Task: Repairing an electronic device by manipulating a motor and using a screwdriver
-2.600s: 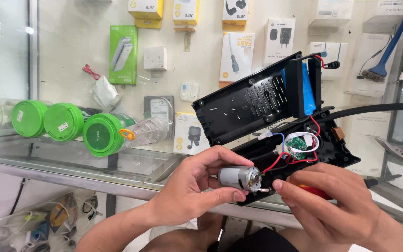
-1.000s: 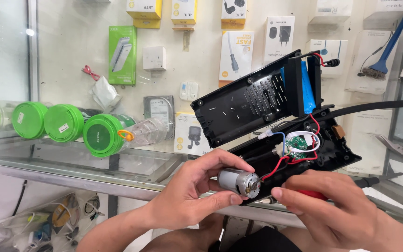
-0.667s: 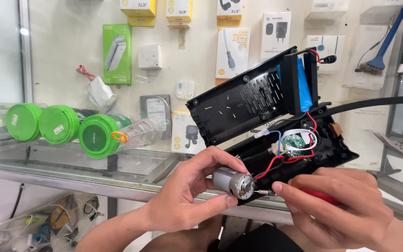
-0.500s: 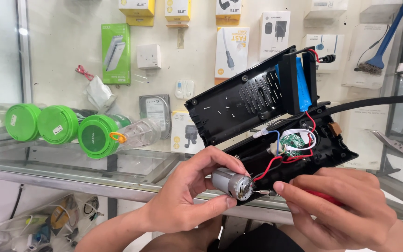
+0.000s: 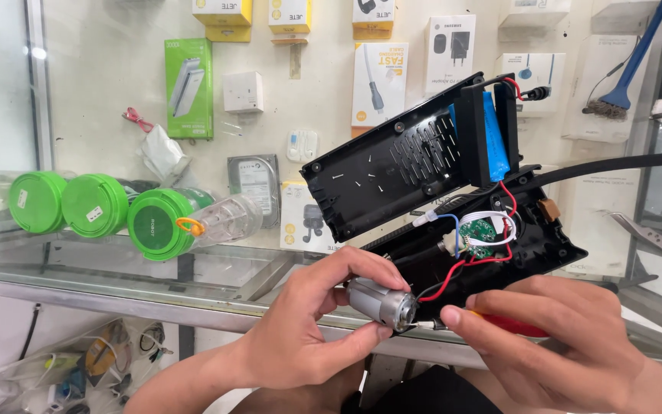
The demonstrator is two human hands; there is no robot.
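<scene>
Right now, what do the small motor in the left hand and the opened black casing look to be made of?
The motor looks like bare metal: a grey, satin can with soft glints. The black casing looks like moulded plastic, matte, with cut vent slots and recessed screw holes. The tool handle in the right hand is glossy red, probably plastic.

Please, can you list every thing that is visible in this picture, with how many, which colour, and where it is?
small motor: 1, silver, pinched in left hand fingers
screwdriver: 1, red handle, in right hand, tip at the motor's end
opened casing: 1, black, behind the hands, lid tilted up
battery cell: 1, blue, in the lid
circuit board: 1, green, round, inside the casing
wires: several, red, black, white, blue, from board to motor
round speakers: at least 3, green, on glass shelf at left
packaged accessories: several, on the wall
left hand: 1
right hand: 1
</scene>
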